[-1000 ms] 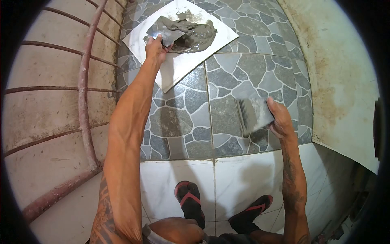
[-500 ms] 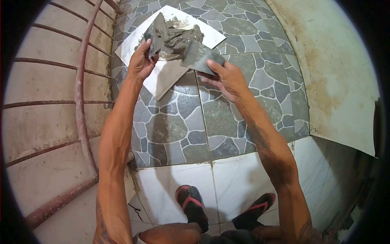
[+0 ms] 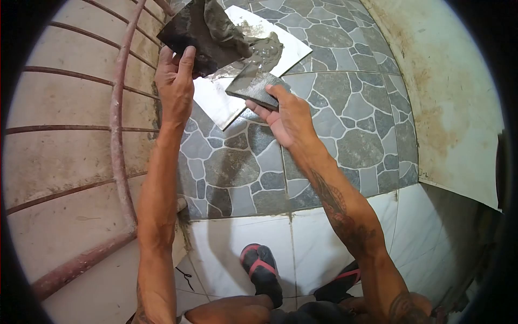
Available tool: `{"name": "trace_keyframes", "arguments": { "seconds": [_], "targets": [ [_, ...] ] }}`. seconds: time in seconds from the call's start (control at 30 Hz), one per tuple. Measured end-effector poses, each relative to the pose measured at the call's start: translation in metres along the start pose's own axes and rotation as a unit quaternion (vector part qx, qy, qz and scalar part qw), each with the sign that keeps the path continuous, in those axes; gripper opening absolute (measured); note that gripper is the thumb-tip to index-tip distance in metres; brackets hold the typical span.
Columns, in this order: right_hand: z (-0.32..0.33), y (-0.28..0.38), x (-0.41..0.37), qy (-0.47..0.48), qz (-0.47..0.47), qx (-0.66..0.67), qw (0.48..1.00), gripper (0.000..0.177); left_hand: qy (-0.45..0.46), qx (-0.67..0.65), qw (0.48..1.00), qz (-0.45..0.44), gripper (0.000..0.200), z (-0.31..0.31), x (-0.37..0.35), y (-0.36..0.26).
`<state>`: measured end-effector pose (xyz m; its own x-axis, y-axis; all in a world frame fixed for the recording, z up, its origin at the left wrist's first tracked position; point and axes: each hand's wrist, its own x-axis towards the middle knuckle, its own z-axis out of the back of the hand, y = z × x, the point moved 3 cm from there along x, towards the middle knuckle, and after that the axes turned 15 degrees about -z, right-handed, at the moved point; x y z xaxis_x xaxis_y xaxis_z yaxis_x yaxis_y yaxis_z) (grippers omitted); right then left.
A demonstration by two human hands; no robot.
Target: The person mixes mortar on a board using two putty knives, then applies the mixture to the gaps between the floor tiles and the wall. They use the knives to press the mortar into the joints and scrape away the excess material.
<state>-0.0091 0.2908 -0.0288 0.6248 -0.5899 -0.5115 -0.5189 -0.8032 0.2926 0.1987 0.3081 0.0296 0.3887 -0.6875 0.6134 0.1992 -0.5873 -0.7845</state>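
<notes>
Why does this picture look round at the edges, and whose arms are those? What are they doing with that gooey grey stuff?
There's no robot here, just a person. They wear a camera on their head, looking forward and down, so you see their own arms. The view has dark, curved edges. The left hand holds a dark flat piece with thick grey paste on it. The right hand holds a smaller grey flat piece. More paste sits on a white board, which lies on the stone-patterned floor. I can't tell whether the smaller piece touches that paste.
</notes>
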Motion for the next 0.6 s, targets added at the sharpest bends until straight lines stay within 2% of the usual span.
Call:
{"name": "trace_keyframes", "arguments": {
  "seconds": [0.13, 0.23, 0.33, 0.43, 0.6],
  "targets": [
    [-0.015, 0.007, 0.005, 0.024, 0.025, 0.013, 0.999, 0.024, -0.012, 0.113, 0.987, -0.111, 0.008, -0.006, 0.0, -0.014],
    [-0.029, 0.014, 0.007, 0.045, 0.027, 0.016, 0.998, 0.025, -0.001, 0.257, 0.951, -0.173, 0.008, -0.003, -0.002, -0.019],
    [-0.039, 0.018, 0.008, 0.04, 0.024, 0.018, 0.999, 0.027, 0.047, 0.345, 0.922, -0.172, 0.013, -0.011, -0.009, -0.037],
    [-0.045, 0.022, 0.012, 0.07, 0.019, 0.029, 0.997, 0.025, 0.048, 0.365, 0.89, -0.27, 0.01, -0.024, -0.007, -0.05],
    [-0.053, 0.031, 0.006, 0.08, 0.021, 0.026, 0.996, 0.026, 0.055, 0.345, 0.878, -0.328, 0.012, -0.024, -0.007, -0.054]
  ]
}}
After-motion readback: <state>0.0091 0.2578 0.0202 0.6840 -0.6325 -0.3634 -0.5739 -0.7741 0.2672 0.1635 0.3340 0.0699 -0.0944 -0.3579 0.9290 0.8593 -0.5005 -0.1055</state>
